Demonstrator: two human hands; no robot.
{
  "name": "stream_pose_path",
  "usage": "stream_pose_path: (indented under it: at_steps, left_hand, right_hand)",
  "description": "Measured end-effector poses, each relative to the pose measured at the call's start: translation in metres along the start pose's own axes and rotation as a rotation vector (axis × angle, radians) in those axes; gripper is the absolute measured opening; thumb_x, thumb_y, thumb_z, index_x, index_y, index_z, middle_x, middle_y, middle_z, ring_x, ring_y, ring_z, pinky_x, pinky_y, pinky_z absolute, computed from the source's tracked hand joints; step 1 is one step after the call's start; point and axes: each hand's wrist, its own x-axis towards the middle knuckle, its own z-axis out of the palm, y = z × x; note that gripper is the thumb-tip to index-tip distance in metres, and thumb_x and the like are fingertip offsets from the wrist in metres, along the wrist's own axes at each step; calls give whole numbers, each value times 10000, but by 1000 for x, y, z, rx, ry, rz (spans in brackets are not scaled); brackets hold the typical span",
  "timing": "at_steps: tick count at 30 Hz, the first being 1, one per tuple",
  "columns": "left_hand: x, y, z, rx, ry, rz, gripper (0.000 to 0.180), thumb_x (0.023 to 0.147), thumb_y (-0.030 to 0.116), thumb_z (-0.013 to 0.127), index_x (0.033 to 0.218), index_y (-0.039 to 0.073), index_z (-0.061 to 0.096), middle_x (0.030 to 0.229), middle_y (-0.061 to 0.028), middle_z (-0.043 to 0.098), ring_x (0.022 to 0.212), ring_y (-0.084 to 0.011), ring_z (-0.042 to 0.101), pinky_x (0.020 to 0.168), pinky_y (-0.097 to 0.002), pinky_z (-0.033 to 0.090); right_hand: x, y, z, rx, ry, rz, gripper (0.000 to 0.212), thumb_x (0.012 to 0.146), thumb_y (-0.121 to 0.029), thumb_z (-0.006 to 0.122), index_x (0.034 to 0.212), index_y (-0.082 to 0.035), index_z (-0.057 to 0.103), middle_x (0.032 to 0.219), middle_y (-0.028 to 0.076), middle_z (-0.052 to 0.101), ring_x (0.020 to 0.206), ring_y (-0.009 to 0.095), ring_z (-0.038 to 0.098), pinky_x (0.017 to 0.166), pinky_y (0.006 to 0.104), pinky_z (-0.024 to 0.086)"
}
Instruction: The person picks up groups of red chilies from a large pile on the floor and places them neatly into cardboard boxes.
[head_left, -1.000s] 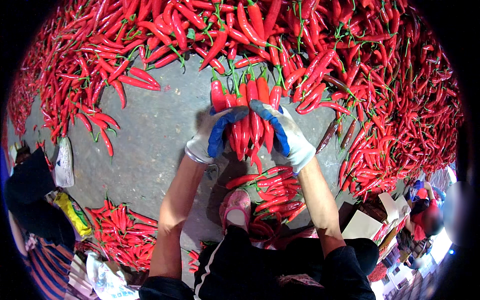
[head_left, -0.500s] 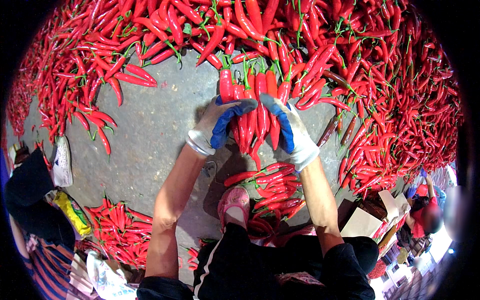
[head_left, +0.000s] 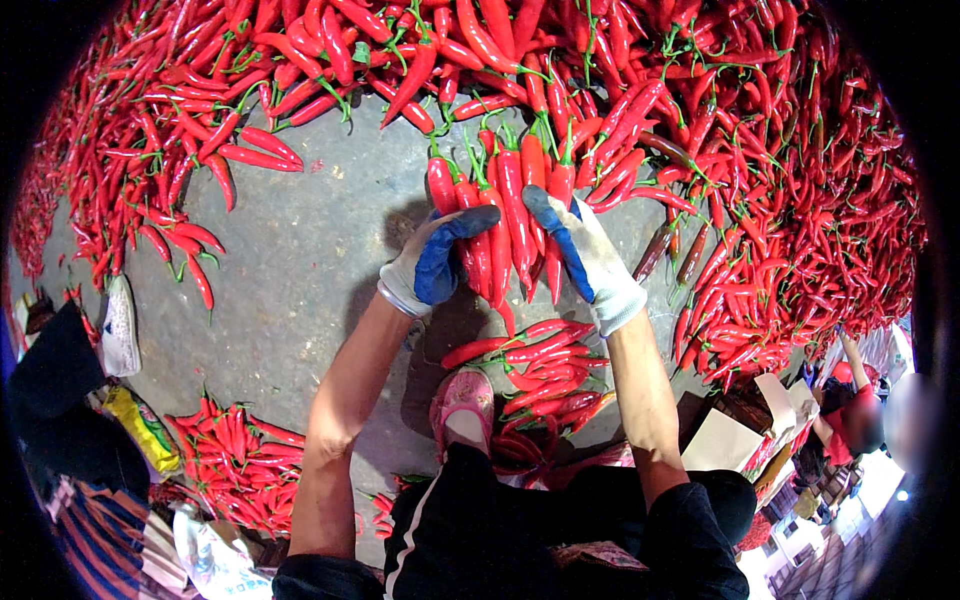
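Between my two gloved hands is a bunch of long red chili peppers, green stems pointing away from me and tips toward me. My left hand, in a white glove with blue palm, curls round the bunch's left side, its thumb lying over the top. Cupped on the right side is my right hand in a matching glove, thumb also on the peppers. The fingers beneath the bunch are hidden. Just below the held peppers, a row of laid-out chili peppers lies on the floor beside my pink shoe.
A large heap of red chili peppers curves round the far side and right. A smaller pile lies at lower left, near a yellow bag and another person's white shoe. Cardboard boxes stand at right, with a person in red beyond.
The held bunch has shifted slightly left, its left peppers fanning out a little more. Both hands keep their hold. At far right, the person in red has raised an arm.
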Motion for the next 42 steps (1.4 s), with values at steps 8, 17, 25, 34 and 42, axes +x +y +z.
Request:
stream_pose_path:
  at_steps: [8, 17, 25, 34, 42]
  left_hand:
    - [-20, -43, -20, -161, 56, -279, 300, 941, 90, 465, 1199, 17, 601, 1226, -106, 609, 1168, -214, 555, 1026, -343, 415]
    - [-5, -28, -9, 441, -81, 156, 330, 944, 86, 436, 1224, -14, 579, 1249, -150, 597, 1160, -276, 570, 1024, -383, 416]
    - [-5, -50, -2, -572, 163, -435, 325, 979, 158, 430, 1200, -18, 588, 1247, -118, 599, 1142, -254, 581, 1018, -353, 423]
    - [-14, -53, 10, -131, -49, 151, 311, 923, 171, 511, 1160, -4, 611, 1169, -115, 636, 1120, -217, 592, 988, -345, 457]
    - [-9, -40, 17, -588, 236, -611, 333, 912, 188, 536, 1176, -4, 603, 1175, -118, 629, 1100, -227, 604, 998, -345, 454]
  right_hand:
    - [6, 13, -13, -18, 6, 25, 349, 949, -284, 576, 1150, 1, 579, 1063, 0, 593, 939, 68, 516, 849, 252, 429]
    - [0, 23, -15, -436, 102, -132, 536, 926, -380, 570, 1272, 18, 477, 1182, 142, 600, 1058, 252, 581, 897, 343, 444]
    - [-6, -4, -30, -396, 31, -118, 357, 935, -294, 559, 1138, -1, 566, 919, 101, 631, 843, 192, 569, 793, 348, 456]
    - [-36, -32, -44, -381, -24, -21, 296, 914, -284, 599, 1054, -23, 602, 817, 8, 573, 743, 92, 482, 685, 281, 435]
    - [-29, 7, -82, 785, 70, 147, 388, 986, -347, 462, 1159, -17, 569, 966, 82, 674, 707, 154, 627, 598, 265, 509]
